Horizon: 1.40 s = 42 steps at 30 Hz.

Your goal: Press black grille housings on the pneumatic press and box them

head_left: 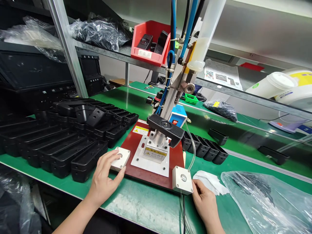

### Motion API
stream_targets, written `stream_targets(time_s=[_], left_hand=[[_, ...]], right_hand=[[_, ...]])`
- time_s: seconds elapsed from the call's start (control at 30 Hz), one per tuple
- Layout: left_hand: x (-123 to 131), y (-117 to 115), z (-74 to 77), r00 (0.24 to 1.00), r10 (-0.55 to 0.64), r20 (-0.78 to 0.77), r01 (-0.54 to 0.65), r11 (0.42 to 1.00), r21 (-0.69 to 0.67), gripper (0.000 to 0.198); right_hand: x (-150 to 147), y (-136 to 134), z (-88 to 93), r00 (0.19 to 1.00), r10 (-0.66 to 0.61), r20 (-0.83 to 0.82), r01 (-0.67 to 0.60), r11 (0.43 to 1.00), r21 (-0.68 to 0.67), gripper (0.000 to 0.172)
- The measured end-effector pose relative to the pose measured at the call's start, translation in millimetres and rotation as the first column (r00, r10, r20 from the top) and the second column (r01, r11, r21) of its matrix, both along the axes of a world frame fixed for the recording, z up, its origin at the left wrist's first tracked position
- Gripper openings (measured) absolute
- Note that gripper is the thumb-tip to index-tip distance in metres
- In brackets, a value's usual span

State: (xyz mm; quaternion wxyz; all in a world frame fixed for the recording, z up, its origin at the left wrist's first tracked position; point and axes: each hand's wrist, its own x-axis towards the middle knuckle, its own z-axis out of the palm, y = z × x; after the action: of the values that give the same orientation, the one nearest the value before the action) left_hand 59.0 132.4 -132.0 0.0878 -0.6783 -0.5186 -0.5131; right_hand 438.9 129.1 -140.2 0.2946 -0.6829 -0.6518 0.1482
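My left hand [105,175] rests over the left white button box [123,156], its fingers stretched across the top by the silver button and its thumb apart at the front. Beside the right button box [179,187], my right hand [205,198] has its fingers curled, the tips against the box's side; anything inside them is hidden. Between the boxes stands a press fixture [157,159] on a dark red base plate [136,172]. On the fixture sits a black ribbed part [156,122] with a round centre, tilted under the nozzle [179,96].
Rows of black trough-shaped housings [85,159] cover the bench's left side; several more housings [203,149] stand right of the fixture. A clear plastic bag [275,201] and white paper [211,182] lie at right. A red bin [148,58] sits on the shelf. Cables [184,213] hang over the front edge.
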Motion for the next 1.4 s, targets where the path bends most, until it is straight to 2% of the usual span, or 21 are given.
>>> stream_targets(time_s=[0.2,0.37,0.63,1.4], left_hand=[[-0.4,-0.4,-0.1,1.000,0.001,-0.004,-0.001,1.000,0.007,0.034],[-0.8,-0.9,-0.2,1.000,0.003,-0.010,-0.003,1.000,0.007,0.034],[0.4,-0.7,2.0,1.000,0.009,-0.007,-0.009,1.000,0.017,0.034],[-1.2,-0.4,-2.1,1.000,-0.011,0.010,0.011,1.000,0.008,0.035]], right_hand=[[-0.5,-0.6,-1.3,1.000,-0.007,-0.001,0.007,1.000,-0.009,0.049],[-6.3,-2.7,-2.3,0.999,-0.036,-0.014,0.037,0.998,0.053,0.047],[-8.0,-2.9,-2.7,1.000,-0.023,-0.011,0.023,0.998,0.065,0.047],[-7.4,-2.3,-3.3,0.999,-0.026,-0.021,0.027,0.999,0.042,0.048]])
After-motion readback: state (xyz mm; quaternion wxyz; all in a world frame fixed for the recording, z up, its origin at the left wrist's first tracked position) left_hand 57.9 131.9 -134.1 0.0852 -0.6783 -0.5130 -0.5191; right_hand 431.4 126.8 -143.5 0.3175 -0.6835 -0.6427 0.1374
